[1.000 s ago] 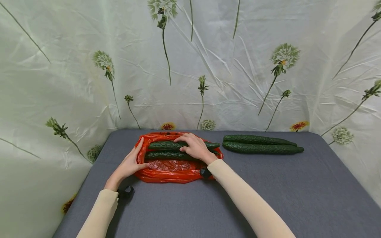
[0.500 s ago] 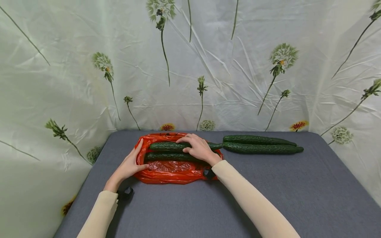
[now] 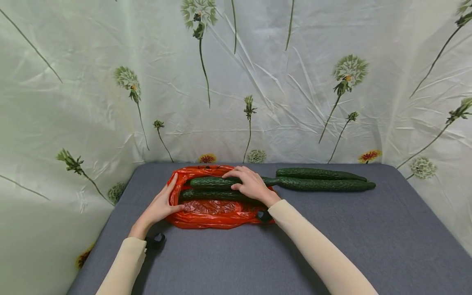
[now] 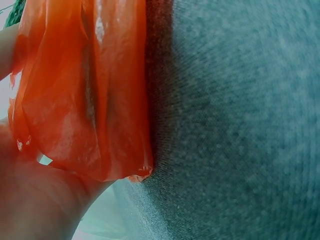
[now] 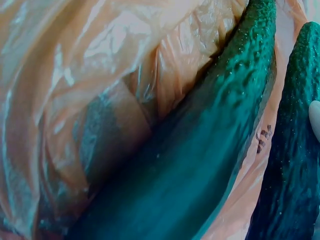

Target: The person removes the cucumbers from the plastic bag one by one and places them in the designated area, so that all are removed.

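Note:
A red plastic bag (image 3: 206, 219) lies on its side with its mouth facing up. My left hand (image 3: 160, 207) is spread at its left end, fingers straight along the rim and thumb laid over the near edge; red plastic drapes around it in the left wrist view. My right hand (image 3: 250, 184) grips a long dark green cucumber (image 3: 206, 182) from above, and a fingertip (image 5: 315, 117) shows against its bumpy skin. Another cucumber (image 3: 206, 194) lies parallel in the bag, on the near side. The gripped cucumber's thin right end reaches past the bag.
Two more cucumbers, a far one (image 3: 318, 173) and a near one (image 3: 324, 184), lie side by side right of the bag. The grey tabletop (image 3: 228, 262) ends at a dandelion-print curtain (image 3: 236, 82) behind and at the sides.
My right hand has slid the gripped cucumber a little to the right, so its end now overlaps the near cucumber outside. My left hand has stayed at the bag's left end.

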`<state>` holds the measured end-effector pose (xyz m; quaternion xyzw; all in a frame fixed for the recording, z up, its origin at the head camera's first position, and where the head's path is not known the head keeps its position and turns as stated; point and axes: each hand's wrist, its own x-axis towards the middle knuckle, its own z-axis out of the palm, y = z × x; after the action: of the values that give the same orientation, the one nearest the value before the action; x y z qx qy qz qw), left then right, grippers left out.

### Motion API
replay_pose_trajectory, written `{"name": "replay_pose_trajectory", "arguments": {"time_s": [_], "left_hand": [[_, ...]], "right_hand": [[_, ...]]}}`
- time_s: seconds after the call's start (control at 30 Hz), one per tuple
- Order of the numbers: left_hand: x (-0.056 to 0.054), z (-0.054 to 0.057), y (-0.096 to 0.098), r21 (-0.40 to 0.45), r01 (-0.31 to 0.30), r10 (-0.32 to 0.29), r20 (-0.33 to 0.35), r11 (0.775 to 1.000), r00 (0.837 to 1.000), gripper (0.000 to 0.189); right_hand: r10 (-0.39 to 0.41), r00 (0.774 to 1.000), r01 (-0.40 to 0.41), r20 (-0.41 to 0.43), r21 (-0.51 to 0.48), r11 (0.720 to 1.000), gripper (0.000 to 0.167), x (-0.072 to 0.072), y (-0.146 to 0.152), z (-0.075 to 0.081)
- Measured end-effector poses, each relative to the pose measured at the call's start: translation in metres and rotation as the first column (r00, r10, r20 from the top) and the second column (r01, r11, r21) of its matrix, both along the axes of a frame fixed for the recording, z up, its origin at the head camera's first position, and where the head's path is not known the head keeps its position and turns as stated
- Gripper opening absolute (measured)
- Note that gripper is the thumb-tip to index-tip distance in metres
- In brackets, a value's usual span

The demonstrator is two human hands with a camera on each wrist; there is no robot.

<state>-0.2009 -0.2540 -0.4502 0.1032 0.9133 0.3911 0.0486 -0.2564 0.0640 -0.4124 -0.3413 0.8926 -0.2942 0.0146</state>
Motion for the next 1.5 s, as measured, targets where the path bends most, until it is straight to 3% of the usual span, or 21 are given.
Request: {"name": "replay_pose_trajectory", "arguments": {"time_s": [0.67,1.5], "left_hand": [[0.001,0.0,0.0,0.015,0.008,-0.008,-0.004,1.0,1.0,0.109],[0.001,-0.001,0.0,-0.014,0.013,-0.013,-0.022,1.0,1.0,0.107]], "right_hand": [[-0.024,0.999,0.022,-0.04,-0.031,0.999,0.037,0.001,0.023,0.003],[-0.066,0.998,0.064,-0.025,-0.05,0.997,0.036,0.0,0.06,0.002]]}}
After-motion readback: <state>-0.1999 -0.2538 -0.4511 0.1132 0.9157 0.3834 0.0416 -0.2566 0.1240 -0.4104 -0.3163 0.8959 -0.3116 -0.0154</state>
